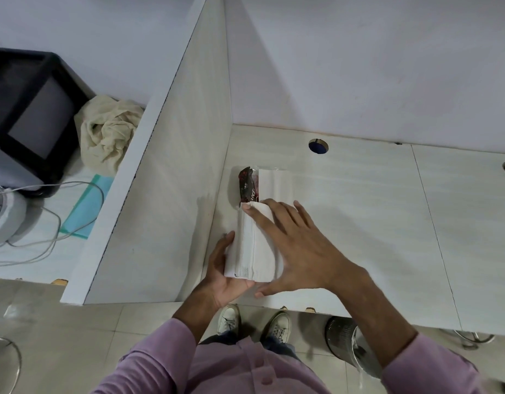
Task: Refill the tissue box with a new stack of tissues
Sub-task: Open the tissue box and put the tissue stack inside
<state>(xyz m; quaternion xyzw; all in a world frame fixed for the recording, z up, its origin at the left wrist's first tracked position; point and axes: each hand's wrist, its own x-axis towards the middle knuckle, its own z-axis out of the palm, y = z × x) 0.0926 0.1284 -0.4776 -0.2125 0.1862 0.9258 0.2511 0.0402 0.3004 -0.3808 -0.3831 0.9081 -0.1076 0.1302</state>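
A white stack of tissues lies on the pale desk beside the divider. My left hand cups its near left end from below and the side. My right hand lies flat over its top, fingers spread. Just beyond the stack sits a dark red-and-black wrapper with a second white block against it; I cannot tell whether that block is the tissue box.
A white divider panel rises directly left of the stack. Beyond it lie a crumpled beige cloth, a black frame and cables. Two cable holes pierce the desk at the back. A waste bin stands under the desk edge.
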